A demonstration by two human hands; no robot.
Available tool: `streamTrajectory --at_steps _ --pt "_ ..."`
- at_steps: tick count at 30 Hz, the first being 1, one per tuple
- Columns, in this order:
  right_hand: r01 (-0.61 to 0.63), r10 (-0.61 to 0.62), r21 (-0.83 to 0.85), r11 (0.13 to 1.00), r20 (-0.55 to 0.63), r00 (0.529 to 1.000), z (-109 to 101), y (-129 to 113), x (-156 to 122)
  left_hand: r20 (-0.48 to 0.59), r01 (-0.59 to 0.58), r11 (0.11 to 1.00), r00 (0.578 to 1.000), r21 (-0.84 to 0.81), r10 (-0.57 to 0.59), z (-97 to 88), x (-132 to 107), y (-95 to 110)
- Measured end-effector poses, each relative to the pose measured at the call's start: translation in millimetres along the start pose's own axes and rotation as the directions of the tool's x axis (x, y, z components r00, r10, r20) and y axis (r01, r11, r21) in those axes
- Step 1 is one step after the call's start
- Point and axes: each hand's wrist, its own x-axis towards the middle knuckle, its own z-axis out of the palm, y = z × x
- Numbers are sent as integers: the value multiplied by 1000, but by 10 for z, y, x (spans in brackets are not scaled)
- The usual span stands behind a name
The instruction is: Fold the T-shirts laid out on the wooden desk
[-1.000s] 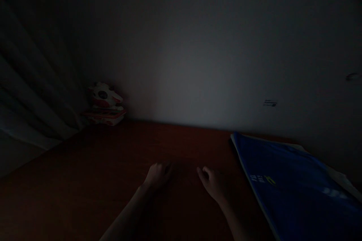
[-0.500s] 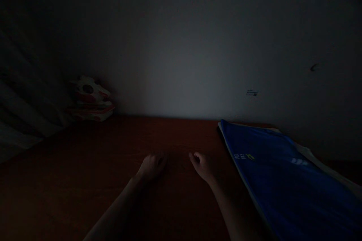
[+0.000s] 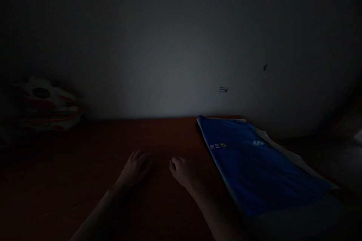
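At the flat, reddish-brown tabletop [image 3: 152, 131], seemingly pausing with half-unfurled left hand [image 3: 134, 166] and loosely fisted right hand [image 3: 182, 170], to uncurl before grasping.

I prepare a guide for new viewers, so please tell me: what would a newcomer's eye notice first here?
Probably the blue cloth with white and yellow markings, lying at the right side of the reddish-brown tabletop. Next come the bare left hand and the bare right hand, near the lower middle, with nothing visibly held. At the far left, a dim white-and-red animal-shaped figure stands before the pale grey wall.
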Motion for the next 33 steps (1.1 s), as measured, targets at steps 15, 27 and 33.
streamTrajectory --at_steps 15,27,33 --pt "-590 510 -242 770 -322 797 -1320 1631 -114 73 -8 995 997 -100 16 58 -7 66" --pt "-721 723 60 690 -80 686 -1170 1879 -145 97 -20 994 995 -105 30 54 10 109" --pt "-412 508 424 807 -141 850 -871 1054 427 63 22 991 998 -132 -14 -48 -6 212"
